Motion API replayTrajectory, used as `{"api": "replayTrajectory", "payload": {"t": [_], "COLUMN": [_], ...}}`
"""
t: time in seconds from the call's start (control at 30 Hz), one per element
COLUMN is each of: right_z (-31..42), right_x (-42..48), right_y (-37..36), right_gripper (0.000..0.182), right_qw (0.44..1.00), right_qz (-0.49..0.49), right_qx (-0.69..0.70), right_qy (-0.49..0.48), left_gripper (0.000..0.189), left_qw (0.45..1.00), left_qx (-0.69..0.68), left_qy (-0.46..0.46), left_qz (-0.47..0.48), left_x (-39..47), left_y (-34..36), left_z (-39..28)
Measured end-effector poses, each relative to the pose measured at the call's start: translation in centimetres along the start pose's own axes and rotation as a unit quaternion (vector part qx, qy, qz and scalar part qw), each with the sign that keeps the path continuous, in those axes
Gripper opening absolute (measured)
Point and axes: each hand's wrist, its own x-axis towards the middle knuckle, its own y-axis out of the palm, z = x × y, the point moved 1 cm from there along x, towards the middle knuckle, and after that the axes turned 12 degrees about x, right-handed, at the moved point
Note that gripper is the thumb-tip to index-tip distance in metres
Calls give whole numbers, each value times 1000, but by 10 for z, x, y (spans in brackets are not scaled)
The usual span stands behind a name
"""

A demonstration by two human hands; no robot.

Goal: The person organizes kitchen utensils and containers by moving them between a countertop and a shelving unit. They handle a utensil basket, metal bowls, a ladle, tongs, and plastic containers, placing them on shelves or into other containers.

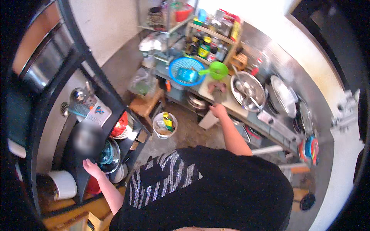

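Note:
My left hand [92, 167] is at a dark shelf on the left, fingers apart, just below a blurred round shape [88, 138]. Glass bowls [108, 156] stand beside it. At the counter, my right hand [218, 111] is closed around the handle of what looks like a cleaver [218, 97]. Its broad blade lies over a pale cutting board [205, 88], against a piece of raw meat [215, 86]. A green plastic strainer [218, 70] and a blue plastic basket [175, 70] with a packet are behind the board. To its right stands a metal basin [235, 93] holding ladles.
A white bucket [154, 131] with waste stands on the floor beside a wooden stool [144, 102]. A bottle rack [212, 31] backs the counter. Metal lids [283, 95] lean against the right wall. A white utensil basket [99, 114] sits on the left shelf, near its dark upright frame.

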Motion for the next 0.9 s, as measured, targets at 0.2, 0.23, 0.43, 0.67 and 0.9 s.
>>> {"api": "replayTrajectory", "payload": {"t": [0.2, 0.23, 0.43, 0.67, 0.9], "right_z": [-144, -180, -195, -109, -39], "right_x": [154, 190, 237, 207, 189], "right_y": [47, 46, 74, -25, -90], "right_gripper": [43, 44, 29, 25, 49], "right_qw": [982, 961, 915, 786, 749], "right_qz": [-29, 36, 78, -281, -181], "right_qx": [-135, -240, -340, 549, 636], "right_qy": [-127, -133, -200, 47, 33], "left_gripper": [42, 39, 35, 40, 37], "left_qw": [987, 987, 972, 987, 993], "left_qx": [99, 104, 191, 132, 83], "left_qy": [84, 83, 65, -8, -40], "left_qz": [-92, -93, -119, -89, -70], "left_x": [-44, -66, -156, -197, -205], "left_y": [-26, -9, -12, 2, -11], "left_z": [32, 15, 8, 70, 125]}}
